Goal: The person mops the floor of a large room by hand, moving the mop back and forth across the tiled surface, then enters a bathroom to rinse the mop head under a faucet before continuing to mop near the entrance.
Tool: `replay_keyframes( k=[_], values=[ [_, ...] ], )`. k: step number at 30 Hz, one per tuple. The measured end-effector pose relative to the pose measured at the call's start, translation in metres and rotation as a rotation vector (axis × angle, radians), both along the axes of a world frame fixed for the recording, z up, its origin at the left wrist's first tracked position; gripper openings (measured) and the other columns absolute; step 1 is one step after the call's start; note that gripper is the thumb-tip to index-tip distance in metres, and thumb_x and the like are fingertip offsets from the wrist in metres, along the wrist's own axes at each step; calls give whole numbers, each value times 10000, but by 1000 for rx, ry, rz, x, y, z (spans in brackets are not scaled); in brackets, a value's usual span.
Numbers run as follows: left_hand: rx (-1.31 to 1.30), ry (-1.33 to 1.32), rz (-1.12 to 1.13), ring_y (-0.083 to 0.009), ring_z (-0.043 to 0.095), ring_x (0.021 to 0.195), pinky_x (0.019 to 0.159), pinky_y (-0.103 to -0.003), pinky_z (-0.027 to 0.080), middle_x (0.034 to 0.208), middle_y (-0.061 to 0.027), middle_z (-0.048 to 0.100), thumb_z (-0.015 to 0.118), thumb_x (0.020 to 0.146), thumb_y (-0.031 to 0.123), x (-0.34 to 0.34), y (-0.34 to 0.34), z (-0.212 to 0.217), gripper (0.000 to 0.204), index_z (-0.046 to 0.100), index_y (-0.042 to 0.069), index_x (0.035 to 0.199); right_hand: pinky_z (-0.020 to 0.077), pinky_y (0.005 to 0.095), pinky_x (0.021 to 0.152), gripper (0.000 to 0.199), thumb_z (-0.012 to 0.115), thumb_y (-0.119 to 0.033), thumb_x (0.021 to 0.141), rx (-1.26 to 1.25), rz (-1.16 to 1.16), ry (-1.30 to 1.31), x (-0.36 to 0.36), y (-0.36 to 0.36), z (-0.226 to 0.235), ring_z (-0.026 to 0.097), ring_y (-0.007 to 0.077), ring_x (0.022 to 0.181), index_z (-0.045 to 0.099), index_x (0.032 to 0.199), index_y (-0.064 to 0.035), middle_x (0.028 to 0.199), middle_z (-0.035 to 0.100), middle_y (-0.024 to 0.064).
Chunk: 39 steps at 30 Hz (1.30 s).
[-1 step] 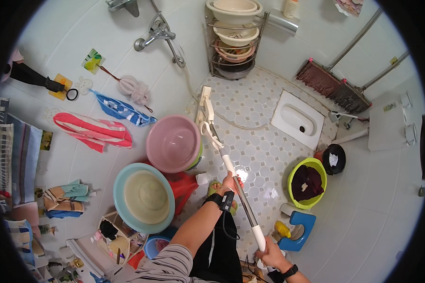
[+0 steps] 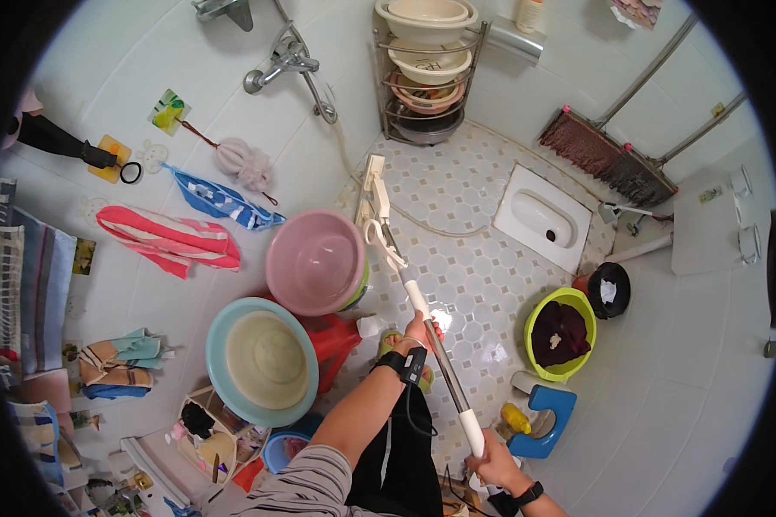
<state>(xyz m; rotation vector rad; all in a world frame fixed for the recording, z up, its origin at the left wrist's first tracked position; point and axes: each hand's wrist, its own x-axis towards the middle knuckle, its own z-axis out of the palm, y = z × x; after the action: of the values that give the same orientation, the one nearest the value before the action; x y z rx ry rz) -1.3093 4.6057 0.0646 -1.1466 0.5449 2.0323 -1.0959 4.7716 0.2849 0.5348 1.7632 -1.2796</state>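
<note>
A long-handled mop (image 2: 448, 372) with a steel shaft and white plastic grips slants across the middle. My left hand (image 2: 416, 334) is wrapped round the shaft below its upper white sleeve. Lower down, my right hand (image 2: 494, 464) closes round the white grip at the handle's near end. The mop's cream head (image 2: 372, 185) is at the far end, beside the left wall and the pink basin (image 2: 316, 262). A cream lever sticks out from the shaft just behind the head. The underside of the head is hidden.
A blue basin (image 2: 262, 362) stands at left. Right are a green tub (image 2: 535, 362) with dark cloth, a black bin (image 2: 616, 303), a blue stool (image 2: 553, 422) and a squat toilet (image 2: 513, 228). A rack (image 2: 384, 95) of basins and brushes (image 2: 582, 146) stand far off. A hose (image 2: 440, 231) crosses the tiles.
</note>
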Motion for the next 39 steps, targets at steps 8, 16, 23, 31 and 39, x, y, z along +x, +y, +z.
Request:
replay_keyframes(
  k=[8,16,23,31,39],
  values=[
    [-2,104,63,-195,449,596,574,-350,411,682,-56,464,266,911,460,-33,-3,13,453,451,52,840,458,391,559,492,617,-144,705,96,73,127,-11,-6,-18,591,344,624,349,1105,-40,701,563,209],
    [-170,-34,-47,-208,472,565,530,-364,413,679,-69,466,456,851,361,-47,10,31,320,430,45,801,455,469,666,545,594,-105,683,292,141,324,1,-5,-22,552,445,732,309,1143,-43,783,555,285],
    [-206,29,-160,-172,443,494,475,-335,395,574,-24,422,519,816,347,-21,7,13,289,419,95,716,447,467,720,680,589,-85,676,248,122,395,32,-9,-36,544,432,821,247,1263,-61,1010,517,279],
    [-191,52,-148,-159,420,443,414,-318,363,536,-11,409,550,793,368,-20,8,21,308,400,129,671,460,462,719,684,602,-75,672,319,85,388,39,-24,-40,549,421,834,257,1263,-73,1048,513,257],
    [-135,61,-169,-171,457,500,482,-329,419,579,-26,443,563,785,364,-14,15,17,308,442,92,709,461,459,720,682,601,-68,672,353,85,384,42,-19,-34,548,419,837,260,1263,-74,1039,516,255]
  ],
)
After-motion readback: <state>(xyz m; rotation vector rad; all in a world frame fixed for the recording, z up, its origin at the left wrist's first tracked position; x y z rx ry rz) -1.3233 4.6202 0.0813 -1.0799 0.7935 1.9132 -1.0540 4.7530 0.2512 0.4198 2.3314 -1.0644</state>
